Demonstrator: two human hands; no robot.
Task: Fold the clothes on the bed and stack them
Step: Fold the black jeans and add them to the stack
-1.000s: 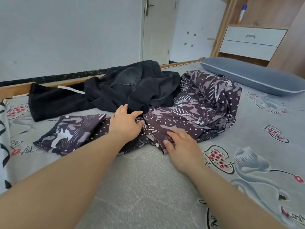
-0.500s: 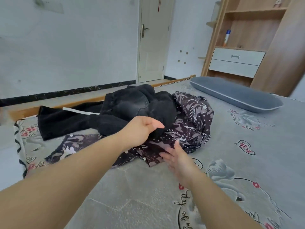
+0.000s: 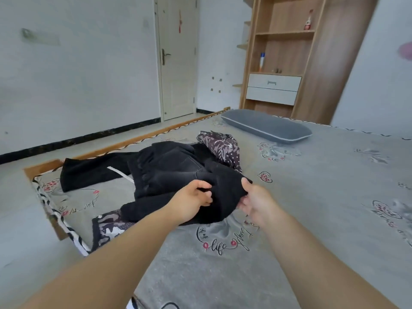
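Note:
A heap of black clothes (image 3: 169, 168) lies on the grey flowered bed (image 3: 312, 197), with a dark trouser leg stretching left toward the bed's corner. Both hands hold its near edge, a fuzzy black garment (image 3: 225, 195). My left hand (image 3: 191, 202) grips the cloth with curled fingers. My right hand (image 3: 254, 200) pinches it from the right, thumb on top. A purple patterned garment (image 3: 223, 148) shows behind the heap, and another part of it (image 3: 109, 228) sticks out below my left forearm; the rest is hidden under the black clothes.
A long grey pillow (image 3: 267, 126) lies at the bed's far side. The wooden bed frame (image 3: 38, 168) edges the left. Beyond stand a wooden shelf unit with white drawers (image 3: 274, 88) and a closed door (image 3: 178, 59).
Both hands left the purple patterned garment and took hold of the black garment, which now covers most of the patterned one. The view pulled back and rose.

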